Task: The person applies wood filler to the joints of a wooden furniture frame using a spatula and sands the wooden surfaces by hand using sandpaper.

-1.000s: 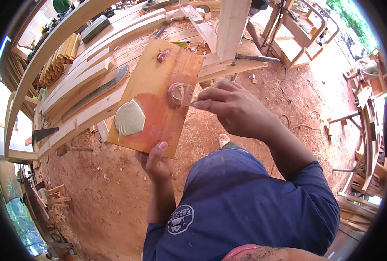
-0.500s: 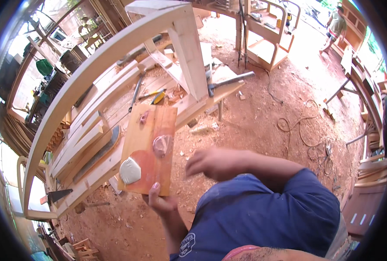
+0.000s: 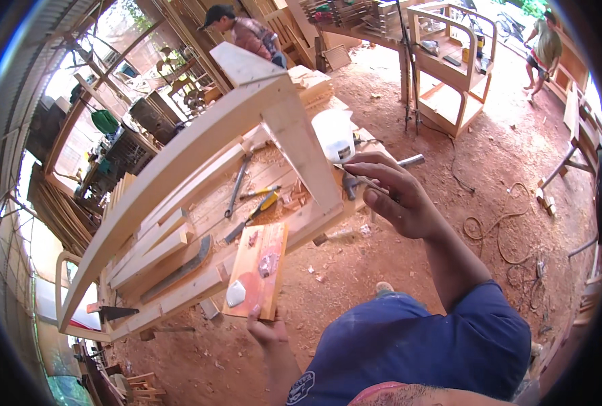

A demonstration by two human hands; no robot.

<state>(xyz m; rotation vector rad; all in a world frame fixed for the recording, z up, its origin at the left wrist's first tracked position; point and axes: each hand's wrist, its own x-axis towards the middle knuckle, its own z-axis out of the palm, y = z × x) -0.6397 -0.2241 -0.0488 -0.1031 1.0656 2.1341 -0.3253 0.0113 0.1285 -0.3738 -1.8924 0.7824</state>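
Observation:
My left hand (image 3: pixel 267 330) grips the lower edge of a small wooden board (image 3: pixel 274 271), its thumb on the top face. A mound of whitish paste (image 3: pixel 236 294) and a smear of pinkish paste (image 3: pixel 268 264) lie on an orange-stained patch of the board. My right hand (image 3: pixel 399 196) is raised beside the bench's right end, fingers closed around a thin stick-like tool (image 3: pixel 363 178); its exact kind is unclear. Just beyond its fingertips stands a white plastic container (image 3: pixel 333 137), partly behind the upright of a curved wooden frame (image 3: pixel 297 145).
The frame rests on a plank workbench (image 3: pixel 209 220) with a yellow-handled tool (image 3: pixel 265 203), a metal rod (image 3: pixel 238 184), a hammer (image 3: pixel 350 185) and a handsaw (image 3: pixel 115 311). A person in a cap (image 3: pixel 247 37) stands behind the bench; another (image 3: pixel 546 51) is far right. A cord (image 3: pixel 510 216) lies on the dirt floor.
My right hand has moved from near the board up and away to the white container. The board sits lower and is more tilted. The view has shifted, and a person in a cap now shows.

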